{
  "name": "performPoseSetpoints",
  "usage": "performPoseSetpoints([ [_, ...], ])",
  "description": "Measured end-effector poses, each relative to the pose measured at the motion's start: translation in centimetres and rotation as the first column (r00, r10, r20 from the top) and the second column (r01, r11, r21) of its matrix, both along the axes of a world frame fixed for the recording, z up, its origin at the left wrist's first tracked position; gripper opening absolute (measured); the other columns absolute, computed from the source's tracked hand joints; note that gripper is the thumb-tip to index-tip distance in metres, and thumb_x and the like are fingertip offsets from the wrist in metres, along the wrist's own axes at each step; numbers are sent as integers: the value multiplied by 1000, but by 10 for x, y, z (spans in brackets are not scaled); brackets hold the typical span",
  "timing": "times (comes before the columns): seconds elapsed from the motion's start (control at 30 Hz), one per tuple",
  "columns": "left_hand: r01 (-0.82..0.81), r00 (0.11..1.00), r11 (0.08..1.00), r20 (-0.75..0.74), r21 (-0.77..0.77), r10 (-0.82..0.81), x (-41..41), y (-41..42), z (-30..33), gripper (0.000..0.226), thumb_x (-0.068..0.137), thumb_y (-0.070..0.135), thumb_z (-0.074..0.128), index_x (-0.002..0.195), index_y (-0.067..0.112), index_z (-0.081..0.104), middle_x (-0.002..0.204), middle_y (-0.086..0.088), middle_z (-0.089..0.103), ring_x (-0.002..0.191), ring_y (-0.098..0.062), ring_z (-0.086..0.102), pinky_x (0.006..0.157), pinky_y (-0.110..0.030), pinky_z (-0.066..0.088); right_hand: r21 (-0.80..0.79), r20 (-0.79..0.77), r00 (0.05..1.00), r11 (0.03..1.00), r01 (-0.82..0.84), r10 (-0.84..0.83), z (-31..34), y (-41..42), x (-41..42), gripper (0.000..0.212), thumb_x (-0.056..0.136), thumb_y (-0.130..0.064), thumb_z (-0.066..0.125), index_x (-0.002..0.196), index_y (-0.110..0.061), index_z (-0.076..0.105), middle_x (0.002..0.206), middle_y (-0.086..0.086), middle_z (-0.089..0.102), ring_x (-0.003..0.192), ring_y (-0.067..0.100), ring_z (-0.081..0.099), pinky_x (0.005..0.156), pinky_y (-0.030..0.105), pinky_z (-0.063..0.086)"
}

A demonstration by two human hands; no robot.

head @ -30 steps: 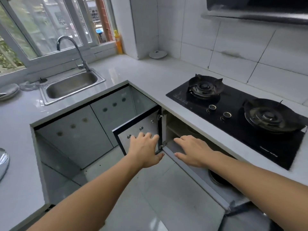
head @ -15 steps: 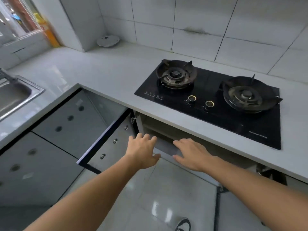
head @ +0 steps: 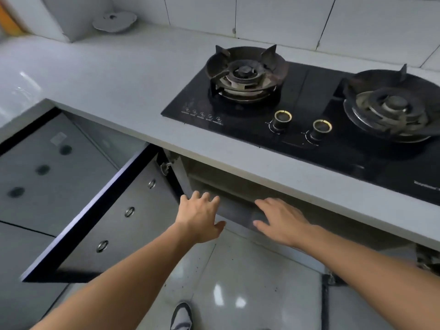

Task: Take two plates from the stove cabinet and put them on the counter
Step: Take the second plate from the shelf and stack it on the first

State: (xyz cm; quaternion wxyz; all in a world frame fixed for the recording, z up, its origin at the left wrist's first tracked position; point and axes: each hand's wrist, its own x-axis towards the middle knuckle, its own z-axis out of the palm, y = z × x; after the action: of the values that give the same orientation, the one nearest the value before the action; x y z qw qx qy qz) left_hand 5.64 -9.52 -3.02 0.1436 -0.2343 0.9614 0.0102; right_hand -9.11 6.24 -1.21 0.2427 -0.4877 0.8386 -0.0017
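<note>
The stove cabinet [head: 240, 186] under the black gas stove [head: 307, 115] stands open, its left door [head: 114, 217] swung out toward me. My left hand [head: 200, 215] and my right hand [head: 278, 217] reach side by side into the opening below the grey counter [head: 123, 89], palms down, fingers spread, holding nothing. The inside is dark and no plates show. The counter's overhang hides most of the cabinet interior.
A small grey lid-like dish [head: 114, 20] sits in the far counter corner. Closed grey cabinet doors [head: 45, 172] with round vents line the left. The right cabinet door's hinge [head: 426, 260] shows at the right edge. My shoe [head: 181, 316] stands on the glossy tiled floor.
My view has dropped and shifted right toward the stove; the sink and window have left the frame. Both hands have stayed at the cabinet opening, reaching slightly further in.
</note>
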Motion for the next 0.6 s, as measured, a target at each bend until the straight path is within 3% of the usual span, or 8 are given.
performPoseSetpoints([
  [0.23,54,999,999,-4,-9,-54,-31,-59,-115,60,85,58,49,133,22,43,128,-7,54,118,-31,47,97,-51,39,-51,-49,991,991,125,-128,-119,-37,-18,57,92,-46,46,142,-20,36,141,7,47,130,28,43,103,41,42],
  [0.43,113,992,988,-42,-101,-117,-76,-106,-180,59,85,60,48,131,23,47,129,-9,56,121,-32,49,101,-50,37,-149,-59,969,962,228,-239,-192,-76,-41,61,93,-44,49,146,-17,35,149,13,41,136,30,40,109,39,37],
  [0.6,89,985,981,-129,-172,-112,-116,-134,-209,60,88,60,46,136,24,48,127,-9,60,115,-29,57,86,-36,44,-276,-95,946,922,273,-309,-232,-102,-73,55,91,-42,53,139,-15,44,140,12,51,127,32,49,104,38,42],
])
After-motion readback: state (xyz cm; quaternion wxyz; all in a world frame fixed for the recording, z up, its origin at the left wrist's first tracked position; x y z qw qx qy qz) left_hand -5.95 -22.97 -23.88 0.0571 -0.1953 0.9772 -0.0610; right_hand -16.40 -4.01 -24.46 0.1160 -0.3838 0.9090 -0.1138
